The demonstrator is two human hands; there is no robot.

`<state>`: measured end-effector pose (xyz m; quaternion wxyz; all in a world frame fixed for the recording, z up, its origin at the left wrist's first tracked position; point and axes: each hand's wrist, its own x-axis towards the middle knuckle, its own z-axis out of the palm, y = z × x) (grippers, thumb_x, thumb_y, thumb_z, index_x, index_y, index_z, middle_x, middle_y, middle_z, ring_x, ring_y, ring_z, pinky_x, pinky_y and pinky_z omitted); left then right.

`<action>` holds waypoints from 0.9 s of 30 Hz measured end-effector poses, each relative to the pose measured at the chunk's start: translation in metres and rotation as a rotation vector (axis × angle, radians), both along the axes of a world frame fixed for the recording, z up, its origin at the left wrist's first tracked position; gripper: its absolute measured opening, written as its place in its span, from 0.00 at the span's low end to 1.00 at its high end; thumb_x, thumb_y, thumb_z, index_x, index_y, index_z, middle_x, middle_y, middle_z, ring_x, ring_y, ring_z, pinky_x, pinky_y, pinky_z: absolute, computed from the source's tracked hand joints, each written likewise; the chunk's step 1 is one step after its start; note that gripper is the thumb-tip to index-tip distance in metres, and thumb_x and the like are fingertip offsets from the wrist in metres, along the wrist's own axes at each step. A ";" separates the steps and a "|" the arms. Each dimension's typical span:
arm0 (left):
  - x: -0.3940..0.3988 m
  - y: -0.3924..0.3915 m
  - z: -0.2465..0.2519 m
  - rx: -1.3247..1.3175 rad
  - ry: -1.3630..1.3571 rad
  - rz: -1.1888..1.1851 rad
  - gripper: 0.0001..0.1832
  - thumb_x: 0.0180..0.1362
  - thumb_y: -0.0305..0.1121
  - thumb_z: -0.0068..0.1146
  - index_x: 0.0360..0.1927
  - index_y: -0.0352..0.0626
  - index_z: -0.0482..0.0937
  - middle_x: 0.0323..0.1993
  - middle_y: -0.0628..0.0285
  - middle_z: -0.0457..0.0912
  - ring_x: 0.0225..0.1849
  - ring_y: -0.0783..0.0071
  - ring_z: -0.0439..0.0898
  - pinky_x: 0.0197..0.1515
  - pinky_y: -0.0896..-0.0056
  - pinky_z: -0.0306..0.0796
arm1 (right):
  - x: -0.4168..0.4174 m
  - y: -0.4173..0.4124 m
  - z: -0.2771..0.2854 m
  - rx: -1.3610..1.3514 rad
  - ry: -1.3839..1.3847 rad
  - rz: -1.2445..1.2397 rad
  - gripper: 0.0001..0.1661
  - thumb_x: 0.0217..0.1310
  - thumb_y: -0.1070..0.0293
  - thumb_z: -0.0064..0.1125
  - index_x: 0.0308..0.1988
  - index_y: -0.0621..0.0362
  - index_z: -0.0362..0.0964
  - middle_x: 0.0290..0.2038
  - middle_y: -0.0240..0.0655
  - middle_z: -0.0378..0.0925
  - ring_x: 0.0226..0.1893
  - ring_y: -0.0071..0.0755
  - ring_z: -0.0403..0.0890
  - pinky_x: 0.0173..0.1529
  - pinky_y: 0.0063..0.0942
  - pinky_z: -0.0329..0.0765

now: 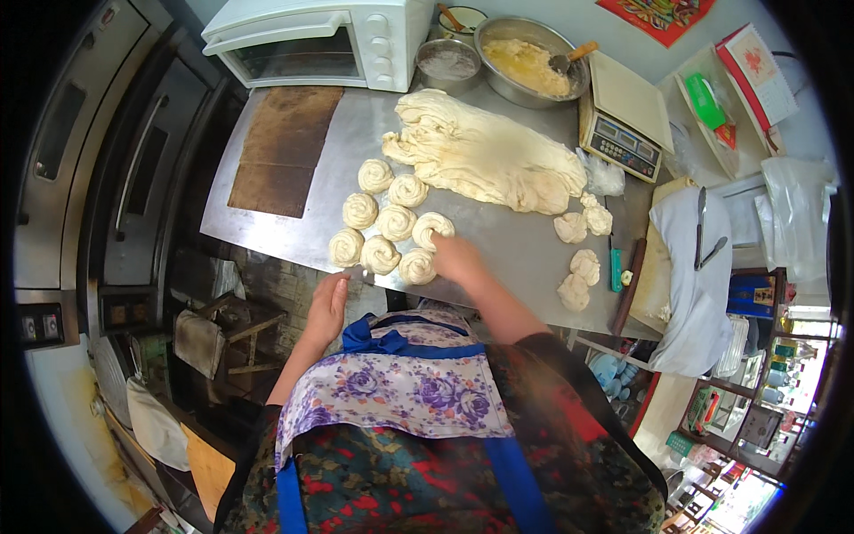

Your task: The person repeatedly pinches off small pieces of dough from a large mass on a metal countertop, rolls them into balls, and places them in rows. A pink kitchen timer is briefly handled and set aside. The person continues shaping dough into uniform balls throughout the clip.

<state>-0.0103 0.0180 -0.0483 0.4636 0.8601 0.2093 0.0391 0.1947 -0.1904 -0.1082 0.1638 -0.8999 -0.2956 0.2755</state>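
Observation:
My right hand (460,259) is curled, with a fingertip against the lower right of a coiled dough piece (431,225). Whether it grips the coil is hidden by the hand. My left hand (327,308) is by the table's near edge, below the coils, with thumb and fingers a little apart and nothing seen in it. Several similar spiral coils, among them a front one (417,266) and a back one (375,176), sit close together on the metal table (497,233). Behind them spreads a large, slack slab of dough (487,150).
Small dough lumps (574,292), a green-handled knife (614,268) and a dark rod (630,287) lie at right. Farther back are a digital scale (624,143), a steel bowl of yellowish mixture (527,60) and a white toaster oven (320,43). Brown board (285,150) lies left.

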 end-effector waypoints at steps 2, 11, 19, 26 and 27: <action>0.009 0.002 0.001 0.005 -0.004 -0.053 0.20 0.70 0.41 0.39 0.48 0.34 0.75 0.47 0.45 0.77 0.51 0.49 0.73 0.57 0.59 0.64 | 0.031 -0.007 -0.024 0.127 0.074 0.084 0.26 0.57 0.69 0.49 0.57 0.52 0.69 0.39 0.48 0.80 0.39 0.49 0.81 0.42 0.41 0.76; 0.009 0.012 0.003 -0.102 0.068 -0.054 0.22 0.71 0.43 0.38 0.52 0.34 0.75 0.49 0.47 0.76 0.53 0.56 0.74 0.58 0.63 0.64 | 0.100 -0.192 0.005 -0.053 -0.473 -0.838 0.33 0.48 0.58 0.64 0.56 0.52 0.70 0.52 0.46 0.72 0.57 0.46 0.70 0.60 0.36 0.67; 0.067 -0.010 0.033 -0.048 0.014 -0.338 0.21 0.69 0.42 0.42 0.55 0.35 0.72 0.52 0.46 0.75 0.53 0.56 0.75 0.57 0.63 0.66 | 0.084 -0.159 0.014 0.099 -0.413 -0.633 0.19 0.41 0.71 0.65 0.40 0.54 0.74 0.43 0.46 0.71 0.49 0.51 0.71 0.52 0.40 0.70; 0.139 -0.071 0.073 -1.055 0.149 -0.171 0.34 0.67 0.60 0.34 0.62 0.41 0.62 0.51 0.53 0.72 0.52 0.64 0.75 0.55 0.67 0.68 | -0.014 -0.024 0.137 0.872 -0.093 -0.239 0.22 0.39 0.65 0.72 0.38 0.55 0.74 0.45 0.42 0.71 0.48 0.48 0.71 0.54 0.40 0.69; 0.148 -0.072 0.074 -1.212 0.095 -0.156 0.36 0.66 0.63 0.32 0.62 0.41 0.62 0.51 0.54 0.71 0.51 0.65 0.75 0.54 0.67 0.68 | -0.021 -0.015 0.161 0.905 -0.210 -0.184 0.23 0.40 0.63 0.73 0.39 0.55 0.74 0.45 0.41 0.71 0.48 0.47 0.72 0.54 0.41 0.68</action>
